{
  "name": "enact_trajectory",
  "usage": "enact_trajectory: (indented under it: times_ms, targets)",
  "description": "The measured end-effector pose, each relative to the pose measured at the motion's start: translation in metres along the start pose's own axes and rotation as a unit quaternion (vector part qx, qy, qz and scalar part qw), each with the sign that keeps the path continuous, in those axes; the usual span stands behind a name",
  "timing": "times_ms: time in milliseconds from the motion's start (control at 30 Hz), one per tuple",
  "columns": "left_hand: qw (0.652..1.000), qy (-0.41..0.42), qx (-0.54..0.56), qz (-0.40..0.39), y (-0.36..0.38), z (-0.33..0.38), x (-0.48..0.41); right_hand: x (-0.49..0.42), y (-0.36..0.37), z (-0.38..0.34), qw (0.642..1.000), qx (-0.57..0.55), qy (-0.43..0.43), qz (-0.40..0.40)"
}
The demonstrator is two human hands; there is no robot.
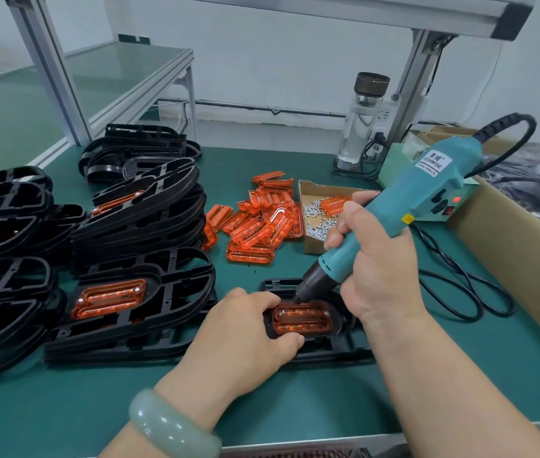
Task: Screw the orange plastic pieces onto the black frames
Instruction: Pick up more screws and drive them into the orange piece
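Near the front edge of the worktop (295, 401), right of its middle, a black frame (328, 352) lies flat with an orange piece (303, 320) seated in it. The left hand (245, 332) grips the black frame at its left end, fingers curled over the far side and thumb along the near side of the orange piece. A pale green bracelet (169, 424) sits on that wrist.

The right hand (377, 276) is wrapped tightly around a teal electric screwdriver (404, 206), which tilts down to the left. Its bit meets the orange piece's far left corner, though whether it sits on a screw is hard to make out.

Stacked frames (136, 209) crowd the left side of the worktop, and the nearest frame (110, 297) already carries an orange insert. Loose orange pieces (258, 223) lie piled toward the middle, touching a small cardboard tray (306, 241) of screws. A glass bottle (362, 120) stands at the back edge, and a large cardboard box (509, 233) runs along the right edge.
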State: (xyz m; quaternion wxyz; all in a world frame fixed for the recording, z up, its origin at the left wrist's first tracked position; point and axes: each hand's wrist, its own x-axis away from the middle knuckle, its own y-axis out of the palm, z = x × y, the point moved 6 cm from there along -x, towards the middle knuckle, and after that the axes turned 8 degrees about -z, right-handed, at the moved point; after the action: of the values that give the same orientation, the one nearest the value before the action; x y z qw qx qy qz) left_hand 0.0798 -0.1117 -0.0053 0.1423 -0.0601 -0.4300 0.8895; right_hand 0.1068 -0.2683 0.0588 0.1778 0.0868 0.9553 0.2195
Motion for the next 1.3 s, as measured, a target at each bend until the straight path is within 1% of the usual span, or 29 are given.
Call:
enact_trajectory:
  times_ms: [200,367,500,667,833,1033,1300]
  targets:
    - [1.000,0.000,0.001,0.002,-0.001,0.001,0.000,0.002,0.004,0.004,1.000,0.000,0.002,-0.016]
    - [1.000,-0.004,0.000,-0.003,0.000,0.001,0.001,0.000,0.011,0.006,0.999,0.013,0.006,-0.051]
    - [1.000,-0.009,-0.007,-0.006,0.000,0.002,0.000,-0.002,0.022,0.006,0.993,0.028,0.005,-0.113]
    - [1.000,0.001,0.006,-0.006,0.000,0.002,0.001,-0.004,0.039,0.006,0.977,0.038,0.002,-0.209]
    - [1.000,0.014,-0.018,0.011,-0.002,0.002,-0.003,-0.002,0.051,0.008,0.960,0.018,0.003,-0.280]
    - [1.000,0.009,-0.016,-0.019,-0.001,0.002,-0.009,-0.004,0.042,0.009,0.970,-0.008,0.019,-0.242]
    - [0.998,0.005,-0.051,-0.045,-0.003,0.006,-0.016,-0.008,0.047,0.013,0.973,0.019,0.012,-0.230]
